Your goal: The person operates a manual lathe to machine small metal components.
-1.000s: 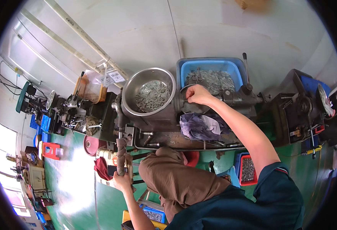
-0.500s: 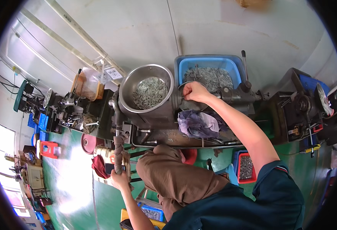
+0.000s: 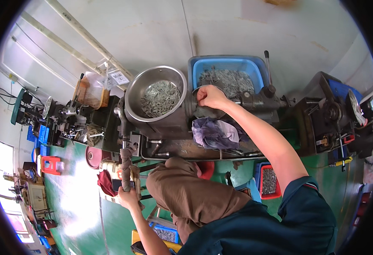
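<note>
My left hand (image 3: 128,198) is closed around the lower end of a long wrapped lever (image 3: 125,163) that hangs from the left side of a grey bench machine (image 3: 165,131). At the machine's spindle, my right hand (image 3: 211,97) is bent with thumb and fingers pinched together; anything between the fingertips is too small to make out. Left of that hand, a steel bowl (image 3: 132,108) on the machine holds many small metal pins (image 3: 161,98). Behind the hand stands a blue tub (image 3: 250,68) with a heap of small metal parts (image 3: 235,83). A purple rag (image 3: 214,134) lies just below my right wrist.
An upright black-knobbed lever (image 3: 268,68) rises beside the tub. More machines stand on the left (image 3: 74,112) and right (image 3: 333,112). On the green floor are a red bin (image 3: 269,182) of metal parts, a blue bin (image 3: 166,233) and a red stool (image 3: 50,165).
The whole view has shifted slightly, so the scene sits a little higher and further left. Both hands keep their places, the left on the lever and the right at the spindle.
</note>
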Demonstrator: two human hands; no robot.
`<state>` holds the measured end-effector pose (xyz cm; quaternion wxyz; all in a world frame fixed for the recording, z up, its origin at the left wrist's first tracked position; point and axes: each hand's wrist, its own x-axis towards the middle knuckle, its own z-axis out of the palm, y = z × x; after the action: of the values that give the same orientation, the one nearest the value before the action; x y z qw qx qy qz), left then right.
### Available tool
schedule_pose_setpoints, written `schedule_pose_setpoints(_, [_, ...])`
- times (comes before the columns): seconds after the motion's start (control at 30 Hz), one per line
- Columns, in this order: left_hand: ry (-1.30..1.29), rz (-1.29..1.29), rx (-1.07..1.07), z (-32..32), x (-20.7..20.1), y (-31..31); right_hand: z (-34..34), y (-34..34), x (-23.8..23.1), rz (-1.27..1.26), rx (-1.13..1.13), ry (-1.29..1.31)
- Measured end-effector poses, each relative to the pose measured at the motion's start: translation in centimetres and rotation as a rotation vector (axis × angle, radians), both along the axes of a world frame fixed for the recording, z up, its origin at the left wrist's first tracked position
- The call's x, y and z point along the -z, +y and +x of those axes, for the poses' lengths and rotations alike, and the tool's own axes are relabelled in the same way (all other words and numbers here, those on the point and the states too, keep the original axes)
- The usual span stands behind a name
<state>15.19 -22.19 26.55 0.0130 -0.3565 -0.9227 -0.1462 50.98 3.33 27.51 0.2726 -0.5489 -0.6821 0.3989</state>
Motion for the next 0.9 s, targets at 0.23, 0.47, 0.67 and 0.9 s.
schedule_pose_setpoints(0.23, [0.09,0.068,0.034,-0.6,1.1,-0.2,0.0,-0.1,-0.4,0.011,0.001,-0.027])
schedule_pose_setpoints(0.47, [0.055,0.016,0.003,-2.9,0.9,0.5,-0.1,-0.4,-0.9,0.041,-0.01,-0.05])
schedule_pose_setpoints(0.67, [0.104,0.002,0.022,-8.9,1.6,1.7,-0.1,-0.4,-0.9,0.019,-0.014,-0.07])
schedule_pose_setpoints(0.9, [0.044,-0.02,0.053,-9.3,0.9,2.4,1.1,0.0,-3.0,0.092,0.017,-0.223])
